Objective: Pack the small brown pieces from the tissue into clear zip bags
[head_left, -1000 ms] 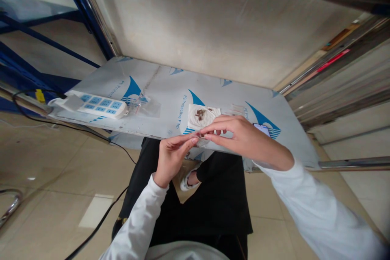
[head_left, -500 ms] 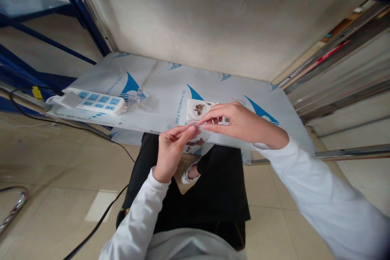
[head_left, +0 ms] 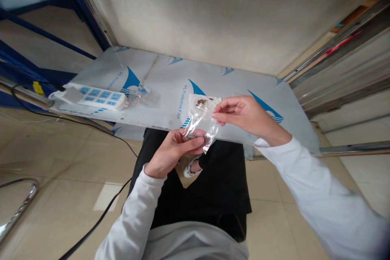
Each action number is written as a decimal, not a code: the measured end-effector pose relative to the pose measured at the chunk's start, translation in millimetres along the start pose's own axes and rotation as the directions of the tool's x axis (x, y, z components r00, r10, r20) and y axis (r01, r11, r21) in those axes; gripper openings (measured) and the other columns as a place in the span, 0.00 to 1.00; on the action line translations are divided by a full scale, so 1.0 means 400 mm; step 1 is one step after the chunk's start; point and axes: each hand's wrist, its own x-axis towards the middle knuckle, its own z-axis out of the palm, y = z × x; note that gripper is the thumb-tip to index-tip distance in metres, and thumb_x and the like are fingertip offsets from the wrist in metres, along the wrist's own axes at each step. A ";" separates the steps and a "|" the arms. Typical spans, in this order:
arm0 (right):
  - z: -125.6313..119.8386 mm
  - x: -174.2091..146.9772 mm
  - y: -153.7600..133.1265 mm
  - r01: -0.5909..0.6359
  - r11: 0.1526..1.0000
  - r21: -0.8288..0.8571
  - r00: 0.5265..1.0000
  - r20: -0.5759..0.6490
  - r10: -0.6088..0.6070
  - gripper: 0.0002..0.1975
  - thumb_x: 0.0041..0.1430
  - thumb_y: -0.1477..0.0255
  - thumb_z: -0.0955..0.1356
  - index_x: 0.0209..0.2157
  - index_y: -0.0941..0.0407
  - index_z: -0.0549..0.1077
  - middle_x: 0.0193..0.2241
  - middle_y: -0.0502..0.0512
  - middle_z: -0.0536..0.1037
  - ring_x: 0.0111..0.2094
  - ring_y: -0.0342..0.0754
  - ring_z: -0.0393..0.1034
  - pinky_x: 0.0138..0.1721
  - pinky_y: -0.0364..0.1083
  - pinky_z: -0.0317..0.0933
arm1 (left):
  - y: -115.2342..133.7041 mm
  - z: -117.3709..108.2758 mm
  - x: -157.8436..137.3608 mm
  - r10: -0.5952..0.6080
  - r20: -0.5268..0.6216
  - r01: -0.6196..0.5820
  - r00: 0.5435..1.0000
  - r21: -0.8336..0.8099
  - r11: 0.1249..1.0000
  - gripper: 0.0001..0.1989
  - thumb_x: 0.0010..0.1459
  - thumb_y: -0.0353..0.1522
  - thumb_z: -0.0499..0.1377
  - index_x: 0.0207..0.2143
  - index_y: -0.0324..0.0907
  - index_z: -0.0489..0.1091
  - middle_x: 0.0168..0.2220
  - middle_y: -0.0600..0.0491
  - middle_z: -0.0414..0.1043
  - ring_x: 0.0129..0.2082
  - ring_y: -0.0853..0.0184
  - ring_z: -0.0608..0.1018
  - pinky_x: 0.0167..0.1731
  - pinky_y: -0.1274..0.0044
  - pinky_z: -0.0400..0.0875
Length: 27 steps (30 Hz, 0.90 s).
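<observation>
A clear plastic bag [head_left: 203, 122] is stretched between my two hands over the front edge of the metal-coloured shelf. My left hand [head_left: 173, 148] grips its lower part, the thumb on top and fingers underneath. Small brownish pieces lie low in the bag near that thumb, partly covered. At the bag's upper right edge, my right hand [head_left: 243, 114] is closed in a pinch between thumb and fingers. Behind the bag, a white sheet or dish [head_left: 193, 102] carries several small brown pieces [head_left: 201, 102]; the bag hides part of it.
The shelf top [head_left: 164, 77] wears printed protective film. On its left sit a white power strip [head_left: 103, 97] with a plug in it and another crumpled clear bag [head_left: 141, 95]. A black cable [head_left: 100, 215] runs down to the floor. Blue metal framing [head_left: 88, 12] rises on the left.
My hands have moved apart: the right to the right, the left slightly lower at the bag. The bag has come up and spread flat between them, covering more of the white sheet.
</observation>
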 end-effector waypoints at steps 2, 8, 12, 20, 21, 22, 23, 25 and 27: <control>-0.004 -0.011 0.011 0.001 1.000 0.013 0.999 -0.036 0.000 0.15 0.46 0.62 0.75 0.29 0.58 0.75 0.24 0.51 0.77 0.25 0.43 0.71 0.31 0.44 0.68 | -0.008 -0.001 0.003 0.020 -0.016 -0.020 1.000 -0.027 0.999 0.16 0.48 0.32 0.69 0.40 0.37 0.76 0.34 0.50 0.80 0.33 0.68 0.81 0.34 0.80 0.76; -0.016 -0.027 0.035 -0.001 1.000 0.011 0.994 -0.108 0.002 0.16 0.46 0.60 0.75 0.28 0.58 0.75 0.23 0.51 0.76 0.24 0.43 0.70 0.30 0.45 0.67 | -0.016 -0.003 0.012 0.079 -0.033 -0.080 0.996 -0.040 0.996 0.16 0.46 0.30 0.69 0.40 0.37 0.75 0.33 0.50 0.80 0.33 0.66 0.82 0.38 0.76 0.76; -0.022 -0.030 0.043 -0.012 1.000 0.010 0.993 -0.115 0.013 0.15 0.46 0.60 0.75 0.28 0.57 0.75 0.22 0.51 0.76 0.25 0.44 0.70 0.30 0.45 0.67 | -0.016 -0.005 0.012 0.118 -0.015 -0.118 0.993 -0.010 0.993 0.18 0.46 0.29 0.69 0.41 0.37 0.75 0.38 0.48 0.81 0.40 0.61 0.81 0.46 0.71 0.74; -0.031 -0.035 0.043 0.012 0.999 0.039 0.999 -0.042 -0.011 0.11 0.52 0.63 0.73 0.31 0.57 0.77 0.25 0.52 0.78 0.28 0.44 0.73 0.33 0.45 0.68 | -0.018 0.001 0.012 0.160 -0.037 -0.159 0.986 0.016 0.987 0.14 0.47 0.29 0.68 0.39 0.39 0.76 0.37 0.50 0.80 0.39 0.65 0.81 0.45 0.75 0.74; -0.034 -0.035 0.043 0.010 0.999 0.047 1.000 0.000 -0.010 0.11 0.53 0.63 0.72 0.33 0.57 0.78 0.25 0.53 0.79 0.29 0.45 0.74 0.34 0.45 0.69 | -0.019 0.002 0.012 0.166 -0.047 -0.165 0.985 0.024 0.986 0.15 0.48 0.29 0.68 0.40 0.39 0.75 0.36 0.50 0.80 0.38 0.65 0.81 0.44 0.75 0.74; -0.037 -0.034 0.043 0.006 0.998 0.057 0.999 0.043 -0.008 0.11 0.54 0.64 0.71 0.34 0.57 0.79 0.26 0.54 0.80 0.29 0.46 0.75 0.34 0.45 0.69 | -0.019 0.003 0.013 0.170 -0.057 -0.169 0.984 0.030 0.985 0.15 0.48 0.30 0.68 0.40 0.39 0.75 0.35 0.50 0.80 0.37 0.66 0.81 0.43 0.76 0.73; -0.040 -0.033 0.044 -0.001 0.998 0.066 0.996 0.087 -0.005 0.11 0.55 0.64 0.71 0.35 0.57 0.79 0.27 0.54 0.81 0.29 0.46 0.75 0.34 0.46 0.69 | -0.019 0.004 0.013 0.172 -0.064 -0.170 0.983 0.036 0.985 0.14 0.48 0.30 0.68 0.39 0.39 0.76 0.35 0.51 0.80 0.35 0.67 0.81 0.41 0.77 0.73; -0.044 -0.026 0.045 -0.024 0.997 0.080 0.987 0.161 0.011 0.10 0.54 0.64 0.71 0.34 0.56 0.80 0.28 0.54 0.82 0.26 0.45 0.75 0.31 0.45 0.69 | -0.019 0.008 0.013 0.165 -0.068 -0.162 0.984 0.044 0.986 0.12 0.48 0.31 0.68 0.37 0.38 0.76 0.33 0.51 0.80 0.33 0.69 0.80 0.39 0.79 0.73; -0.044 -0.017 0.047 -0.057 0.995 0.077 0.975 0.220 0.039 0.10 0.52 0.64 0.72 0.32 0.55 0.81 0.28 0.54 0.82 0.23 0.44 0.74 0.27 0.45 0.69 | -0.018 0.014 0.013 0.152 -0.066 -0.149 0.986 0.043 0.988 0.12 0.47 0.31 0.69 0.36 0.38 0.77 0.32 0.51 0.80 0.31 0.70 0.79 0.36 0.80 0.72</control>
